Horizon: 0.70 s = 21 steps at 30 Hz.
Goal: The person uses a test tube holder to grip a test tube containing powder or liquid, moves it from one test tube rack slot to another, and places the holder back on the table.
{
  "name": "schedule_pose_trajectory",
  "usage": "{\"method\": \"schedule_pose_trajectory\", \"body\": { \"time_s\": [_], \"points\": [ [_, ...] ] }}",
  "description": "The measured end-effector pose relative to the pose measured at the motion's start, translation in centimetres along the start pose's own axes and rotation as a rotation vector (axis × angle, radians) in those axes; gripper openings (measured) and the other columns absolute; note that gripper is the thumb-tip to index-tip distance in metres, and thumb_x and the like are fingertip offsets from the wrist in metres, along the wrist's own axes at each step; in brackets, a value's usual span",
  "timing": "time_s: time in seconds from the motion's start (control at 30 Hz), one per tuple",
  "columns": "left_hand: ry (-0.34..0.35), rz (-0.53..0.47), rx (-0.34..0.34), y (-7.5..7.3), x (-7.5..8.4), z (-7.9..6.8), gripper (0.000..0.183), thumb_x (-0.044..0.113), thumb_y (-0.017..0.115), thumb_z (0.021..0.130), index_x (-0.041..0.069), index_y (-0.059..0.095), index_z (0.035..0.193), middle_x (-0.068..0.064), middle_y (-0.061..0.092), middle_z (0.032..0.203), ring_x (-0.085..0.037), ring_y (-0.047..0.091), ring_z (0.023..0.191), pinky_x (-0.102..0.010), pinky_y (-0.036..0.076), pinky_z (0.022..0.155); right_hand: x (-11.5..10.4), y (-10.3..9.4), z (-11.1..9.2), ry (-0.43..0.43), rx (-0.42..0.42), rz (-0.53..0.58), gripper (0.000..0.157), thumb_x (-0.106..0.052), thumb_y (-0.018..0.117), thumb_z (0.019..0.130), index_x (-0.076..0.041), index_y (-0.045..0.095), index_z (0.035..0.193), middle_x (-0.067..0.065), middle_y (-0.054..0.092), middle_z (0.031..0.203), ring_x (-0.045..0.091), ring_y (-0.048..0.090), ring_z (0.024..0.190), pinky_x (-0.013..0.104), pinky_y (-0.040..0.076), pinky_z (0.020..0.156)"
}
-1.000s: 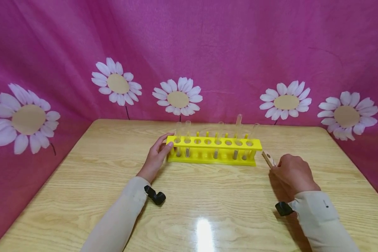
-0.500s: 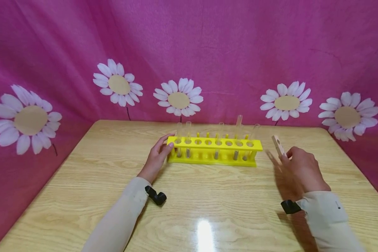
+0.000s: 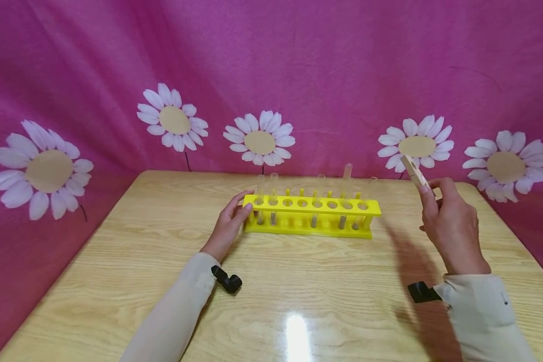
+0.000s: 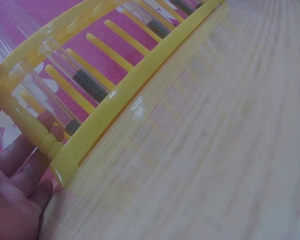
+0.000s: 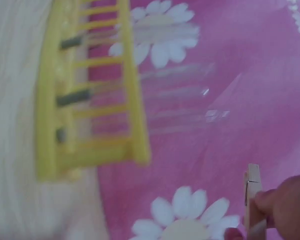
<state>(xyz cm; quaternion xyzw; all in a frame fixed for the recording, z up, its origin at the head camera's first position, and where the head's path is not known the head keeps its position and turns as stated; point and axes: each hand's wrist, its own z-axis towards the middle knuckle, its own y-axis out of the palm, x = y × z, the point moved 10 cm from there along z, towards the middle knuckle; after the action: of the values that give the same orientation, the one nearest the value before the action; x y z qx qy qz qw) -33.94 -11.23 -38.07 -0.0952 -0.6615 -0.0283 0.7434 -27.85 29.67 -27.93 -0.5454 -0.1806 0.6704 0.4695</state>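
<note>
Five test tubes [image 3: 273, 189] stand in the yellow rack [image 3: 309, 206]; the left hand [image 3: 226, 221] grips its left end; the right hand [image 3: 454, 229], right of it, pinches a clothespin [image 3: 415, 172].

The rack [image 3: 294, 209] is yellow (backdrop [image 3: 321, 65] magenta, flowered).

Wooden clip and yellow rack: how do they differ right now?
Place: the wooden clip is held up off the table; the yellow rack stands on it.
Size: the wooden clip is much smaller than the yellow rack.
Colour: the wooden clip is pale tan, the yellow rack bright yellow.
Shared: both are held, clip by the right hand, rack by the left hand.
</note>
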Motion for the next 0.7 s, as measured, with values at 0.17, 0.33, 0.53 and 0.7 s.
{"method": "schedule_pose_trajectory", "body": {
  "time_s": [0.17, 0.33, 0.53, 0.7],
  "points": [
    [0.0, 0.006, 0.002, 0.0, 0.0, 0.0, 0.048, 0.032, 0.05, 0.101, 0.018, 0.041, 0.146, -0.01, 0.048, 0.138, -0.029, 0.049, 0.118, -0.042, 0.033, 0.106, -3.3, -1.0, -0.4, -0.058, 0.038, 0.037, 0.044, -0.038, 0.045, 0.101, 0.0, 0.05, 0.123, 0.02, 0.058, 0.089, 0.03, 0.05, 0.067, 0.031, 0.04, 0.045],
    [0.006, 0.008, 0.008, -0.2, -0.9, 0.5, 0.048, 0.036, 0.051, 0.101, 0.022, 0.042, 0.146, -0.009, 0.048, 0.138, -0.029, 0.049, 0.118, -0.042, 0.033, 0.106, -7.0, -0.7, -0.8, -0.157, 0.012, 0.028, 0.041, -0.033, 0.057, 0.097, 0.005, 0.059, 0.112, 0.02, 0.058, 0.088, 0.03, 0.049, 0.07, 0.03, 0.041, 0.049],
    [0.021, 0.013, 0.024, -0.5, -3.1, 1.6, 0.05, 0.049, 0.054, 0.096, 0.031, 0.045, 0.142, 0.0, 0.05, 0.135, -0.023, 0.051, 0.116, -0.042, 0.033, 0.106, -9.8, 0.0, -1.4, -0.193, -0.001, 0.047, 0.034, -0.028, 0.065, 0.093, 0.004, 0.064, 0.107, 0.017, 0.06, 0.083, 0.027, 0.05, 0.068, 0.032, 0.043, 0.053],
    [0.029, 0.015, 0.03, -0.4, -2.9, 1.5, 0.052, 0.051, 0.054, 0.095, 0.031, 0.045, 0.142, 0.0, 0.051, 0.135, -0.023, 0.051, 0.116, -0.044, 0.034, 0.106, -11.3, 0.7, -1.8, -0.233, 0.005, 0.07, 0.029, -0.025, 0.068, 0.091, 0.002, 0.065, 0.102, 0.017, 0.064, 0.084, 0.026, 0.052, 0.068, 0.034, 0.042, 0.056]
  ]
}}
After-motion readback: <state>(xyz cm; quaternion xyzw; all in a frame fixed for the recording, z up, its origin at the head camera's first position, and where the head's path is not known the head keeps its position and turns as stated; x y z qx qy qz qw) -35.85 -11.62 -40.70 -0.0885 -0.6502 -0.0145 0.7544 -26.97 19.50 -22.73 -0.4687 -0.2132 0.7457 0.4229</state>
